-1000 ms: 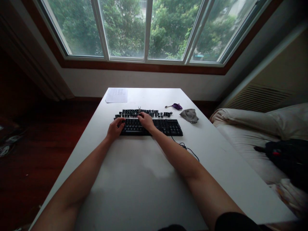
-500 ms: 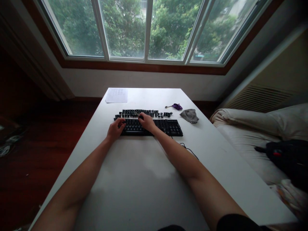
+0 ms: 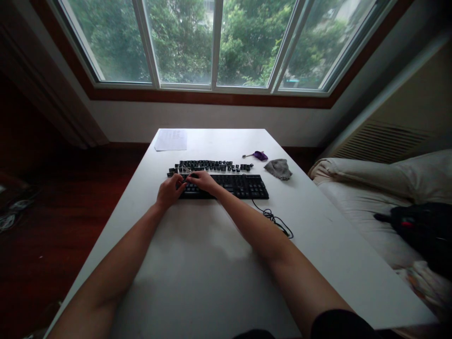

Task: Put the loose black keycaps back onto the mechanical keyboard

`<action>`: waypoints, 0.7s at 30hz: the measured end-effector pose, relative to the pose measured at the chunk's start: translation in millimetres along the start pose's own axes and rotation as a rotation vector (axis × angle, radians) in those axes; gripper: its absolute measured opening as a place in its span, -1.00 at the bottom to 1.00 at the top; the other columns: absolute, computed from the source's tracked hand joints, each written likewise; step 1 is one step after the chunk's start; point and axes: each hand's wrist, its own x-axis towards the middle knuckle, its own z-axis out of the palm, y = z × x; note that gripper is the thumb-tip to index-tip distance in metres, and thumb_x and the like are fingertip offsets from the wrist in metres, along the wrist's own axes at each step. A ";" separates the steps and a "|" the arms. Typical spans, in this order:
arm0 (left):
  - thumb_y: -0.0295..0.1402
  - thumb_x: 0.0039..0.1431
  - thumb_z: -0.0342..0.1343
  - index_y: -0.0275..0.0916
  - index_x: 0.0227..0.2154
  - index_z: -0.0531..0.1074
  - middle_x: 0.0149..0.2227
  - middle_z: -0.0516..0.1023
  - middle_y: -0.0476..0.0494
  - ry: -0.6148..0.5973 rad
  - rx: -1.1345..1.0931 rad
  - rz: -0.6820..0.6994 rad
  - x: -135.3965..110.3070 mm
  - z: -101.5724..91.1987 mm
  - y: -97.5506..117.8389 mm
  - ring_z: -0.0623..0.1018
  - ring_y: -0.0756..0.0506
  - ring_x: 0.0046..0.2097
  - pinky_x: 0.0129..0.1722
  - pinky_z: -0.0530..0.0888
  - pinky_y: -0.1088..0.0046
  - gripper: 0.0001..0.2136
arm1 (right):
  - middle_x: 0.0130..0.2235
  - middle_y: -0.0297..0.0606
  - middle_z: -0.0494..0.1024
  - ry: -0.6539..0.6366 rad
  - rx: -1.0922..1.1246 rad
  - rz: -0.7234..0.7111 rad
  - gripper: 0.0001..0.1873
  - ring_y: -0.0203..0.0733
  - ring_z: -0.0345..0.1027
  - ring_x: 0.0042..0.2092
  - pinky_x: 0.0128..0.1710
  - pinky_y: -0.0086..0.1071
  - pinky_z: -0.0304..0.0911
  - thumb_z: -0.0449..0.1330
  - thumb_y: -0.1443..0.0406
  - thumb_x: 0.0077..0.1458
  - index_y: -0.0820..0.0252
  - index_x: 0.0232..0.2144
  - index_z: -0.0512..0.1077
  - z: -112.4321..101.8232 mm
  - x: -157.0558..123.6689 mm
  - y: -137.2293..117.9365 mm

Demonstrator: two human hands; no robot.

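A black keyboard [image 3: 233, 185] lies across the white table, with its left end partly behind my hands. My right hand [image 3: 203, 180] is over the keyboard's left part, fingers closed on a small keycap puller [image 3: 188, 171] with a dark grip and thin, pale wire ends. Close beside it, my left hand [image 3: 170, 189] rests at the keyboard's left end. Its thumb and fingers are pinched near the puller; whatever they hold is too small to make out. Loose black keycaps [image 3: 208, 165] stand in rows just behind the keyboard.
A purple brush [image 3: 260, 156] and a crumpled grey cloth [image 3: 278, 169] lie to the right. Paper sheets [image 3: 171, 140] are at the table's far left corner. The keyboard's coiled cable [image 3: 277, 220] lies near my right forearm. A sofa [image 3: 356, 202] stands right of the table.
My right hand has moved left along the keyboard with the keycap puller, up to my left hand. The left hand's fingers have drawn closer together. More of the cable shows.
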 end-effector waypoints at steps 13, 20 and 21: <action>-0.21 0.31 0.09 -0.15 -0.20 0.42 -0.30 0.60 -0.07 -0.017 -0.015 0.064 0.0 -4.3 6.1 0.59 -0.12 -0.26 -0.22 0.45 0.37 -0.86 | -0.44 -0.34 0.56 0.061 0.084 0.073 -0.75 -0.29 0.35 -0.37 -0.32 -0.46 0.19 0.30 0.19 0.07 0.30 -0.33 0.61 1.1 -0.5 -0.9; -0.27 0.23 0.19 -0.11 0.03 0.40 -0.18 0.64 -0.07 -0.012 -0.051 0.018 -0.2 -2.2 7.7 0.63 -0.12 -0.21 -0.18 0.49 0.37 -0.68 | -0.39 -0.29 0.61 0.064 0.117 0.006 -0.74 -0.24 0.42 -0.32 -0.27 -0.44 0.22 0.30 0.18 0.09 0.29 -0.30 0.62 4.5 0.7 3.0; -0.27 0.23 0.19 -0.10 0.02 0.41 -0.20 0.64 -0.06 -0.019 -0.043 0.021 0.0 -2.2 7.6 0.63 -0.13 -0.21 -0.18 0.49 0.37 -0.70 | -0.39 -0.29 0.61 0.066 0.108 0.007 -0.74 -0.23 0.43 -0.31 -0.27 -0.44 0.22 0.30 0.18 0.10 0.28 -0.29 0.63 5.2 0.7 3.0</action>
